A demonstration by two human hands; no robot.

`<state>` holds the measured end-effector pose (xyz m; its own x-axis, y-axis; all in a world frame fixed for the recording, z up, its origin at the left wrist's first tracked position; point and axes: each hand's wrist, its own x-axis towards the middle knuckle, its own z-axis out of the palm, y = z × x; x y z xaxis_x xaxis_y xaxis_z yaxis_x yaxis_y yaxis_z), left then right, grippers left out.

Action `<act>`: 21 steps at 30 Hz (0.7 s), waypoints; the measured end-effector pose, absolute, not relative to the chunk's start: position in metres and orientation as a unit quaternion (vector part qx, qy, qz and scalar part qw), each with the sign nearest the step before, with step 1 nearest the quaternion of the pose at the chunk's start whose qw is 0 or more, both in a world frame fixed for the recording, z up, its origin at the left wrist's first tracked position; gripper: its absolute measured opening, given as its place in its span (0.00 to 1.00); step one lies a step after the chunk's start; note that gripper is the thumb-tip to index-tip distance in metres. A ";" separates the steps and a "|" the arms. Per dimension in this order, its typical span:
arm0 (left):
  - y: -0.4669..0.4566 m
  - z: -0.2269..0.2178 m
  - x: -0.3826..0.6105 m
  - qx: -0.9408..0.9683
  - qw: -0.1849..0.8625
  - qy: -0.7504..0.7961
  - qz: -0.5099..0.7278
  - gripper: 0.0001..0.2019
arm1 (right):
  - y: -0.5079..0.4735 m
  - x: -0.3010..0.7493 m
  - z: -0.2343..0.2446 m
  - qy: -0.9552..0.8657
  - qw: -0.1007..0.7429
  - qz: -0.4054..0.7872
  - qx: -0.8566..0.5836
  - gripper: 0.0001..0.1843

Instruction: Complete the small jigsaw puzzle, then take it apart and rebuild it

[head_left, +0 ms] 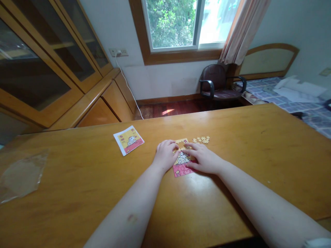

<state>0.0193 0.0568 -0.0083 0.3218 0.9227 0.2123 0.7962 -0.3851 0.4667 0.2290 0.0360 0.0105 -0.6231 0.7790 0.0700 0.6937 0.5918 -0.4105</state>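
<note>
A: Where's the puzzle and what are the hands doing?

B: The jigsaw puzzle (181, 169) lies flat on the wooden table (77, 179), mid-table, right in front of the person. Both hands are on it. The left hand (164, 155) covers its left edge with the fingers curled down at the top-left corner. The right hand (204, 159) lies across its right side, palm down, fingers stretched toward the middle.

A: Gripping anything?

B: The right hand isn't – it's flat and spread, pressing. For the left I can't tell; the curled fingers (173, 144) could hide a piece. The tips of both hands nearly meet over the yellow upper part. Only the pink bottom strip and a bit of the white figure show between them.

A: Spare parts?

B: A row of loose pieces (201, 139) sits just beyond the right hand's fingers, near the puzzle's top-right corner but apart from it. The reference picture (128, 139) is off to the left, well clear of the left hand. A clear plastic sheet (22, 175) lies at the table's far left.

A: Any notes on technique?

B: My take – hold the assembled part down with one flat palm. Seat each piece with a fingertip pushing straight down, not sideways, so the joined rows don't shear. Lift the fingers off the yellow area to check the fit against the picture.
</note>
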 end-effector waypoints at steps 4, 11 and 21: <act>0.057 -0.008 0.020 0.800 0.139 0.539 0.224 0.05 | 0.036 0.229 0.010 -0.883 0.120 0.174 -0.419 0.29; 0.057 -0.006 0.019 0.798 0.139 0.538 0.234 0.05 | 0.036 0.227 0.010 -0.885 0.129 0.161 -0.416 0.28; 0.059 -0.007 0.017 0.802 0.118 0.538 0.230 0.14 | 0.037 0.228 0.009 -0.879 0.109 0.144 -0.441 0.29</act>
<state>0.0169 0.0587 -0.0072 0.3156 0.9174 0.2423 0.8087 -0.3937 0.4370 0.2276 0.0369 0.0088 -0.5866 0.8073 0.0650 0.7441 0.5689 -0.3503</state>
